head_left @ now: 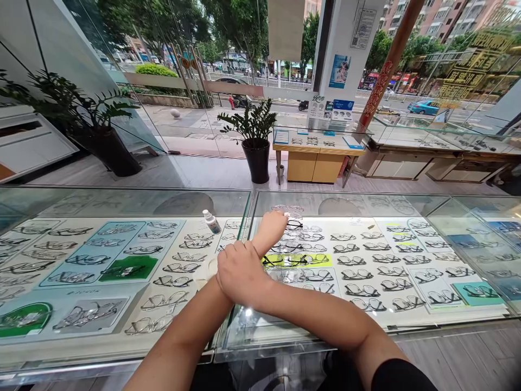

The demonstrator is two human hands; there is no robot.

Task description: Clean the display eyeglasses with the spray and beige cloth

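Note:
My left hand (272, 227) reaches forward over the glass counter (285, 343), fingers curled in. Whether anything is inside them is hidden. Around my left wrist, the fingers of my right hand (242, 271) are wrapped, with my right forearm coming across from the lower right. Close to my left hand, dark-rimmed eyeglasses (295, 225) and a pair with a thin pinkish frame (287, 208) are seen. A small white bottle (211, 221) stands tilted in view, left of my hands. Dark eyeglasses (290, 260) on a yellow strip appear just right of my right hand.
Rows of eyeglasses (362, 275) fill the display to both sides, some on a green card (129, 268) or a teal card (477, 293). Beyond the counter stand a potted plant (255, 160), a leaning dark planter (112, 152) and a wooden display table (313, 165).

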